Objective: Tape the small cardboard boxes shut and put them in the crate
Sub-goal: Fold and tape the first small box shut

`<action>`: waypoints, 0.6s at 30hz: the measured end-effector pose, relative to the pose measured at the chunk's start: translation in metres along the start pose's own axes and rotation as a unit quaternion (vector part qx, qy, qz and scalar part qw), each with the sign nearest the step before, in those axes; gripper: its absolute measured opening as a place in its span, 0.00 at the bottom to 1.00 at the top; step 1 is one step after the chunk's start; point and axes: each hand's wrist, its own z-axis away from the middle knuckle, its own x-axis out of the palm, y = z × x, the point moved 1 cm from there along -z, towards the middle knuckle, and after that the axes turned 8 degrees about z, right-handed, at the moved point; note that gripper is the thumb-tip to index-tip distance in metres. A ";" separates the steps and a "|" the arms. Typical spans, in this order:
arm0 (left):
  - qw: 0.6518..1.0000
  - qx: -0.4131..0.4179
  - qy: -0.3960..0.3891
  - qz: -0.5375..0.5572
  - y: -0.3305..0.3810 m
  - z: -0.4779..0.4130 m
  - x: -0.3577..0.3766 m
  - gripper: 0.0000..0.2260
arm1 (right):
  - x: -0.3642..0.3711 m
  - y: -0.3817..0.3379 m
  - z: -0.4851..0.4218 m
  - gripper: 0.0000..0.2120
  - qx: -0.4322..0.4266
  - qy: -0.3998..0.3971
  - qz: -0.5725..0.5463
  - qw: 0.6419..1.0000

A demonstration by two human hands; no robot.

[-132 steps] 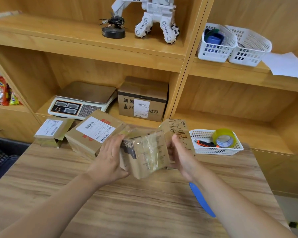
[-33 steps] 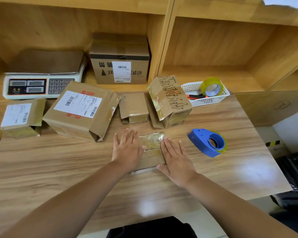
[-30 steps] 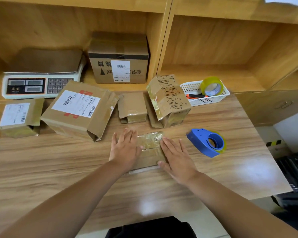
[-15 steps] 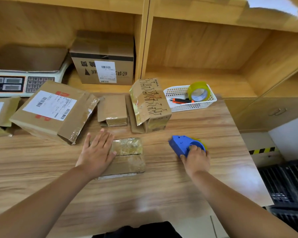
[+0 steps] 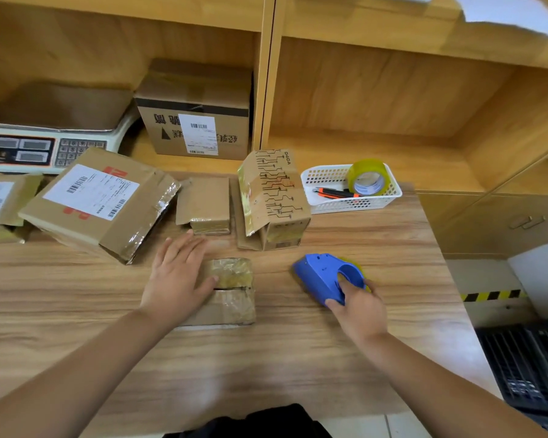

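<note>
4.4 s ago the small cardboard box was held up in the air; it now lies on the desk, taped flaps up. The right-hand grip, flat on that box 1.0 s ago, has crossed to the blue tape dispenser. Its fingers now curl into the ring, thumb at the near edge.

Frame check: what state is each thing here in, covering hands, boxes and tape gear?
left hand, flat, pressing on the small box.
right hand, gripping the blue tape dispenser.
small box, flaps folded shut, lying flat on the table.
blue tape dispenser, low at the table.
printed box, upright, one flap open.
tape roll, on edge in the white basket.
black crate, partly in view, contents unclear.
</note>
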 end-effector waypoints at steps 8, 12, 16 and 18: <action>0.959 0.002 -0.108 0.262 0.067 -0.022 -0.023 0.36 | -0.030 -0.010 0.012 0.19 -0.174 0.180 -0.120 0.961; 0.935 0.027 -0.132 0.327 0.077 -0.018 -0.039 0.39 | -0.045 -0.013 0.013 0.18 -0.232 0.222 -0.119 0.939; 0.930 0.016 -0.098 0.354 0.073 -0.015 -0.058 0.34 | -0.057 -0.016 0.013 0.17 -0.278 0.252 -0.110 0.920; 0.936 0.025 -0.084 0.342 0.069 -0.014 -0.063 0.27 | -0.062 -0.020 0.013 0.17 -0.288 0.250 -0.117 0.917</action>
